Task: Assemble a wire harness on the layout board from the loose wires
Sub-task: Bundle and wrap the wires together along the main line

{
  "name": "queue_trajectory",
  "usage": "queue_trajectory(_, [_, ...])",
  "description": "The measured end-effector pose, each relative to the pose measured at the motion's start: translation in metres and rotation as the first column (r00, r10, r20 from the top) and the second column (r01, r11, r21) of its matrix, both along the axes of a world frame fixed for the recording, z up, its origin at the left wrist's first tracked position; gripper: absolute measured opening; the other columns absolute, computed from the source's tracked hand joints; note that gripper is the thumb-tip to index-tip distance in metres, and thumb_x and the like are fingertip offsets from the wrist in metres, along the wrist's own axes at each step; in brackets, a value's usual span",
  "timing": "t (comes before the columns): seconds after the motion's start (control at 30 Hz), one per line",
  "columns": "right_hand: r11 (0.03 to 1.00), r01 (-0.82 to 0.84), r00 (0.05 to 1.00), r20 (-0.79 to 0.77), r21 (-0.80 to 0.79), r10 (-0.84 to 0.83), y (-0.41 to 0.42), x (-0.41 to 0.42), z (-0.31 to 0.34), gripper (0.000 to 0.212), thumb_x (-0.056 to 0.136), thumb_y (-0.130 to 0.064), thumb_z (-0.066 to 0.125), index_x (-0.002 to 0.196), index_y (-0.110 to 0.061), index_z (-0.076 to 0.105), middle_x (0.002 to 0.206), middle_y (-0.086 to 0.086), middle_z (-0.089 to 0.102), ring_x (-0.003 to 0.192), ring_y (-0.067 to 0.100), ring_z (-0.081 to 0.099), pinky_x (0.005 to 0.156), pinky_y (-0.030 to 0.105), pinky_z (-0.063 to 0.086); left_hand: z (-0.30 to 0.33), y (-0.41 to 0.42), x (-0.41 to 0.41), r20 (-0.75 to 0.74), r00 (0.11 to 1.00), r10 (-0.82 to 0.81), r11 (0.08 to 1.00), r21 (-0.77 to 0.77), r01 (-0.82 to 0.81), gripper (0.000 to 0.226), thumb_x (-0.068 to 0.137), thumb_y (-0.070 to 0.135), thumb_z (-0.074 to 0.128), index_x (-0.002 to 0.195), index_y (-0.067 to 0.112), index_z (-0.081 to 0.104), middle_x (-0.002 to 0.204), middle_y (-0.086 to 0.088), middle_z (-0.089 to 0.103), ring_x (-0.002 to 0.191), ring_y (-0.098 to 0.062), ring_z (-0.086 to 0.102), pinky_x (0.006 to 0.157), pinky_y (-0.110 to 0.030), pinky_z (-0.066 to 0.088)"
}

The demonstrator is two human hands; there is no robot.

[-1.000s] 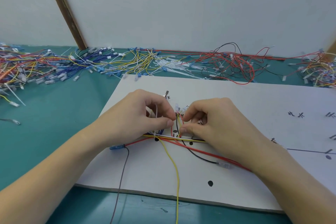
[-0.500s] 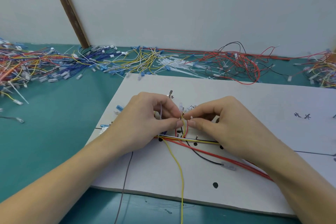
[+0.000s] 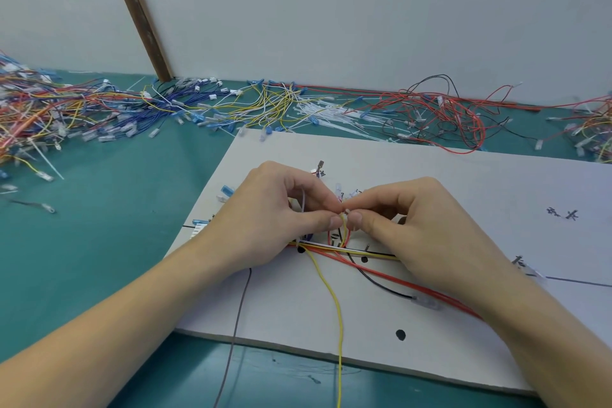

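A white layout board (image 3: 463,182) with black marks and dots lies on the teal table. A bundle of red, yellow, white and black wires (image 3: 334,250) runs across its middle. My left hand (image 3: 278,222) and my right hand (image 3: 410,225) meet fingertip to fingertip above the bundle. Both pinch a small loop of yellow and red wires rising from it. A yellow wire (image 3: 336,305) trails toward the near edge, a grey wire (image 3: 236,318) hangs off beside it, and a black wire with a clear terminal (image 3: 425,301) lies to the right.
Heaps of loose coloured wires (image 3: 82,113) with clear and blue terminals line the back of the table, red and black ones (image 3: 440,116) at the right. White cable ties (image 3: 328,117) lie among them. A brown strip (image 3: 137,10) leans on the wall.
My fingertips have drawn together and lifted the yellow and red wire loop slightly off the bundle. The view has shifted a little; the board's left edge with blue terminals has come into sight.
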State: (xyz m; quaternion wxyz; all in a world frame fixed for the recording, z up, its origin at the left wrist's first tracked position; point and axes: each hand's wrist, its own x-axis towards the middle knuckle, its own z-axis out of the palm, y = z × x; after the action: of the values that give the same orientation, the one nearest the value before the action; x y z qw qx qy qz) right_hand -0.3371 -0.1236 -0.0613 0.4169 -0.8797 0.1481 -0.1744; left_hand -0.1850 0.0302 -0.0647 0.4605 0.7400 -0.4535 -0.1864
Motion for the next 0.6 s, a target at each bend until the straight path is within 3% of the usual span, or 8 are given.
queue_trajectory(0.17, [0.999, -0.009, 1.0, 0.003, 0.036, 0.009, 0.0006, -0.0009, -0.0007, 0.015, 0.09, -0.022, 0.076, 0.084, -0.035, 0.081, 0.072, -0.015, 0.075, 0.057, -0.003, 0.056, 0.054, 0.01, 0.042, 0.0008, 0.0005, -0.0017, -0.036, 0.999, -0.02, 1.0, -0.013, 0.019, 0.015, 0.077, 0.023, 0.091, 0.078, 0.024, 0.076, 0.065, 0.007, 0.073, 0.046, 0.002, 0.051, 0.049, -0.007, 0.036])
queue_trajectory(0.37, [0.998, -0.006, 1.0, -0.006, 0.064, 0.007, 0.0015, 0.0002, -0.0027, 0.014, 0.092, -0.021, 0.075, 0.086, -0.032, 0.081, 0.074, -0.013, 0.076, 0.067, 0.009, 0.067, 0.058, 0.013, 0.047, 0.001, 0.0002, -0.0019, -0.014, 1.0, -0.018, 1.0, -0.025, 0.018, 0.021, 0.077, 0.016, 0.091, 0.074, 0.024, 0.071, 0.069, 0.002, 0.075, 0.045, 0.005, 0.052, 0.048, -0.004, 0.034])
queue_trajectory(0.6, [0.996, -0.015, 1.0, -0.013, 0.086, 0.016, 0.0012, -0.0011, -0.0027, 0.014, 0.091, -0.021, 0.075, 0.085, -0.032, 0.08, 0.073, -0.012, 0.075, 0.063, 0.003, 0.063, 0.058, 0.016, 0.048, -0.0007, 0.0005, -0.0008, -0.003, 1.0, -0.019, 0.999, -0.032, 0.019, 0.021, 0.077, 0.018, 0.091, 0.074, 0.023, 0.072, 0.069, 0.002, 0.074, 0.046, 0.005, 0.052, 0.049, -0.004, 0.035])
